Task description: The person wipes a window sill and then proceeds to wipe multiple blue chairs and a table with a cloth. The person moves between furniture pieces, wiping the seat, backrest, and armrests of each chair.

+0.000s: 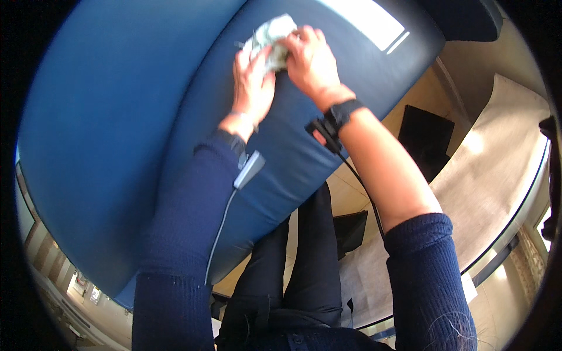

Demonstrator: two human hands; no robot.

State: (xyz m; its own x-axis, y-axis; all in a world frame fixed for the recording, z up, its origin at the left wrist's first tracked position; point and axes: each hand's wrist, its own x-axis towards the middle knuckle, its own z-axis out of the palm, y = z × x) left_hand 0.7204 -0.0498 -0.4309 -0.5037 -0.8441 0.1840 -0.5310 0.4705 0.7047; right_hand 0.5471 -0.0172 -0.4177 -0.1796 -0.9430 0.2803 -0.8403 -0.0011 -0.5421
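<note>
Over the seat of a blue padded couch [303, 127], both hands are together at the top of the view. My left hand [254, 83] holds the near left side of a crumpled white and pale green cloth [274, 33]. The fingers of my right hand [311, 61] are closed on the cloth's right side. Parts of the cloth are hidden under the fingers. A dark strap with a small device is on each wrist, and a cable runs from each device along the arm.
The couch's blue backrest [109, 109] fills the left. Right of the seat, a dark flat panel [426, 131] is on the tiled floor, beside a curved beige surface [491, 145]. Bright sunlight falls on the far part of the seat.
</note>
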